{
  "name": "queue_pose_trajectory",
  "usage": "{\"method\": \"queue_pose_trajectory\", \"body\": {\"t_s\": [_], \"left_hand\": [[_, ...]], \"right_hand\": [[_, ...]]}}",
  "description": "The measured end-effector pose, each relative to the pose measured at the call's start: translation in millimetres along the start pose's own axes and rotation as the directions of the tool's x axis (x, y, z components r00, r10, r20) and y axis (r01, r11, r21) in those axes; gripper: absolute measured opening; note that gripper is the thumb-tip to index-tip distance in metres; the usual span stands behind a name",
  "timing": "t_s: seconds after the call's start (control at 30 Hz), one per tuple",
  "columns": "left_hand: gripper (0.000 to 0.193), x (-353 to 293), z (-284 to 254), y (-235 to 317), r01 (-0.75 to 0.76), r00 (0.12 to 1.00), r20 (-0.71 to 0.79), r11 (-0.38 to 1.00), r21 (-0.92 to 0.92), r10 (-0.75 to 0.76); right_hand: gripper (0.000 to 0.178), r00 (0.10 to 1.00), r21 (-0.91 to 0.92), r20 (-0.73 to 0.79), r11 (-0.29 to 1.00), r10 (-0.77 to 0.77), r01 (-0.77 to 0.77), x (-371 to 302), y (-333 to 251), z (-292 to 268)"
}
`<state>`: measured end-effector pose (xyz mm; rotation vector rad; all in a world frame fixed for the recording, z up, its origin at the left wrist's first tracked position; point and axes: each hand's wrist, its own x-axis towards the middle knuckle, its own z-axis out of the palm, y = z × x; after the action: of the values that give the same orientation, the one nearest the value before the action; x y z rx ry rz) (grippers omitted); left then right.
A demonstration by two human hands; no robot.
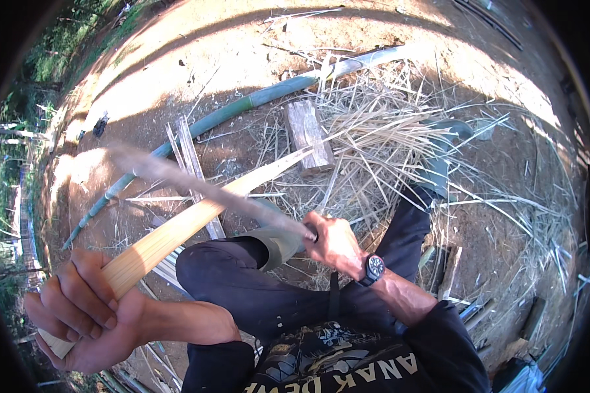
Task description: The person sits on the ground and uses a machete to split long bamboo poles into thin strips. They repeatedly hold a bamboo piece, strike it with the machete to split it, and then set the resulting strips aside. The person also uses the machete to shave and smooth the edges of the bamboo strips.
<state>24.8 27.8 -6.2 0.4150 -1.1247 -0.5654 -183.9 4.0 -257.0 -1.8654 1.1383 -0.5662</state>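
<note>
My left hand (88, 308) is wrapped round the near end of a long, pale split bamboo slat (167, 243). The slat runs away from me to the right, narrowing toward its far tip. That tip overlaps a short wooden block (303, 128) on the ground; whether they touch I cannot tell. In my right hand (334, 245), closed round its handle, is a machete (242, 203). Its long brownish blade, smeared by motion, points left and crosses above the slat. Most of the handle is hidden by my fingers.
Beyond my bent legs (233, 278) lies a heap of thin bamboo strips (380, 124). A long green bamboo pole (226, 111) stretches across the dirt ground. Flat wooden pieces (191, 157) lie ahead on the left, and more offcuts (449, 272) lie at right.
</note>
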Motion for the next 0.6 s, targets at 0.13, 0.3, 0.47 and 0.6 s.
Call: {"method": "queue_pose_trajectory", "body": {"t_s": [0.13,0.3,0.47,0.6], "left_hand": [[0.032,0,-2,-1,0.01,1.0,0.024,0.998,-0.068,-0.008],[0.031,1,1,-6,-0.068,0.998,-0.025,0.985,-0.161,0.065],[0.03,5,4,-12,-0.055,0.995,0.069,0.986,-0.157,0.067],[0.029,4,-4,-7,-0.142,0.985,-0.101,0.99,0.013,0.142]], "right_hand": [[0.023,0.968,-0.114,0.024,0.963,0.248,-0.244,9,55,2],[0.027,1.0,-0.021,-0.004,1.0,0.019,-0.019,-2,4,-3],[0.018,0.944,-0.141,-0.055,0.933,0.325,-0.33,25,101,18],[0.015,0.971,-0.237,-0.085,0.941,0.226,-0.24,12,137,15]]}}
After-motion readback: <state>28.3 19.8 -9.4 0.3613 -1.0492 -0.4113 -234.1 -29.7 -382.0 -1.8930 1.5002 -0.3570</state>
